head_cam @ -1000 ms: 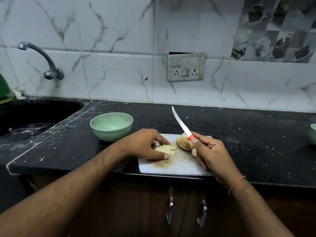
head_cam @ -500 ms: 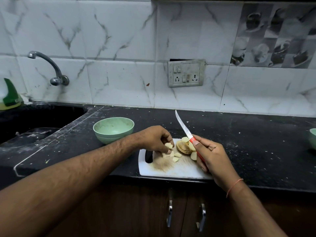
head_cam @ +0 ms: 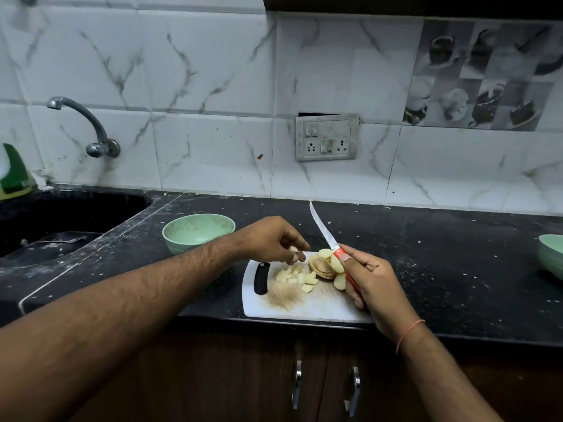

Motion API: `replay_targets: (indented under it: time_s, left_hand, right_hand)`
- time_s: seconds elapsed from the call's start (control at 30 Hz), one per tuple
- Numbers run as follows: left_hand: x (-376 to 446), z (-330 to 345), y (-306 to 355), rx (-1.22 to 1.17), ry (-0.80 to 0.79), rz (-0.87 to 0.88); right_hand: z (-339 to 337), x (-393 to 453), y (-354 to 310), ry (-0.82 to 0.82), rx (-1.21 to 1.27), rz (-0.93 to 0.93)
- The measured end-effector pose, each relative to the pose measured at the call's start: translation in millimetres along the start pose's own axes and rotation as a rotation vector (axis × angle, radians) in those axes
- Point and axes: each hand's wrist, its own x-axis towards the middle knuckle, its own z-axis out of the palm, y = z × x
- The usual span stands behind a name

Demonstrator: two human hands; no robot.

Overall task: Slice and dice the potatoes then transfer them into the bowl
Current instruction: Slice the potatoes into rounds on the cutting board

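A white cutting board lies at the front edge of the black counter. Several small diced potato pieces are scattered on it, beside a stack of potato slices with brown skin. My left hand hovers just above the dice, fingertips bunched and pinching what look like a few pale pieces. My right hand grips a red-handled knife, its blade pointing up and away over the counter. An empty pale green bowl stands left of the board, behind my left forearm.
A second green bowl sits at the right edge of the counter. The sink with a wall tap is at the left. A wall socket is on the tiles behind. Cabinet handles are below the counter.
My left hand left the flat slices, gathered cut pieces with its fingertips and rose slightly off the board. The knife hand has stayed almost still. The camera tilted upward.
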Motion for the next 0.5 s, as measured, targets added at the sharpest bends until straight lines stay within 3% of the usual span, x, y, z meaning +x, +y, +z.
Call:
replay_targets:
  time_s: [0.27,0.37,0.5]
  left_hand:
    - [-2.6,0.1,-8.7,-0.076,-0.021,0.045]
    - [-5.2,-13.4,-9.4,0.046,-0.113,0.073]
    - [-11.0,-21.5,-12.0,0.246,-0.261,-0.012]
  right_hand:
    - [-0.8,1.3,1.0,0.005,0.018,0.006]
    - [-1.2,1.5,1.8,0.005,0.027,0.013]
    - [-1.8,2.8,4.2,0.004,0.024,0.016]
